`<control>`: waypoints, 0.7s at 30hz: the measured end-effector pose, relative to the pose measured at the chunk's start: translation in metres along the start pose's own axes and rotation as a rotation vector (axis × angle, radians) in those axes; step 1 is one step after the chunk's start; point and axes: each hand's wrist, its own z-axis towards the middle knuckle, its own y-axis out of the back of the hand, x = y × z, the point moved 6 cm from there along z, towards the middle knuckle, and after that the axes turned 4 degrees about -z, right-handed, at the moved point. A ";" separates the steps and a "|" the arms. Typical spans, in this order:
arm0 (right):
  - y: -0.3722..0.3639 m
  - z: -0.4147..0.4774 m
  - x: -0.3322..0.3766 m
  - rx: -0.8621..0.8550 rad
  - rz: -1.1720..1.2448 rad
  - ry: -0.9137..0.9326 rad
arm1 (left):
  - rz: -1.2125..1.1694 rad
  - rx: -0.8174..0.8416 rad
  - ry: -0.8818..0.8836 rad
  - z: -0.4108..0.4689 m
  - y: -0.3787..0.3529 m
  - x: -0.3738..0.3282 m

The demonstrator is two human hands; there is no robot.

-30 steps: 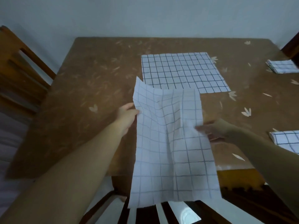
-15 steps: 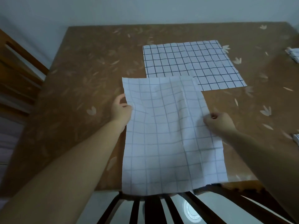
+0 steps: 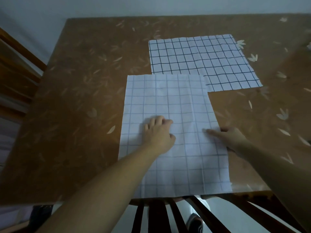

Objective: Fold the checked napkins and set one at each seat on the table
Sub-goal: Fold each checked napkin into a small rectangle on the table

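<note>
1. Side chair [image 3: 15,68], wooden: is standing well to the left of the near napkin [image 3: 168,95].
2. Bench [image 3: 75,115], brown with a leaf pattern: is carrying the near napkin at its front edge.
3. Left hand [image 3: 158,133]: is resting on top of the near napkin, left of its middle, with fingers loosely bent, tips touching the cloth and gripping nothing.
4. Near napkin, white with a pale grid: is lying flat and unfolded.
5. Chair back [image 3: 158,216], dark slats: is showing just below the near napkin.
6. Far napkin [image 3: 202,59], dark grid: is lying flat behind and to the right, with one corner tucked under the near napkin.
7. Right hand [image 3: 234,140]: is sitting at the near napkin's right edge, forefinger lying straight on the cloth. I cannot tell whether it is gripping the edge.
</note>
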 end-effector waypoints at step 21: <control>-0.029 -0.056 -0.015 0.382 0.754 -0.347 | -0.318 0.305 -0.045 -0.099 0.007 -0.010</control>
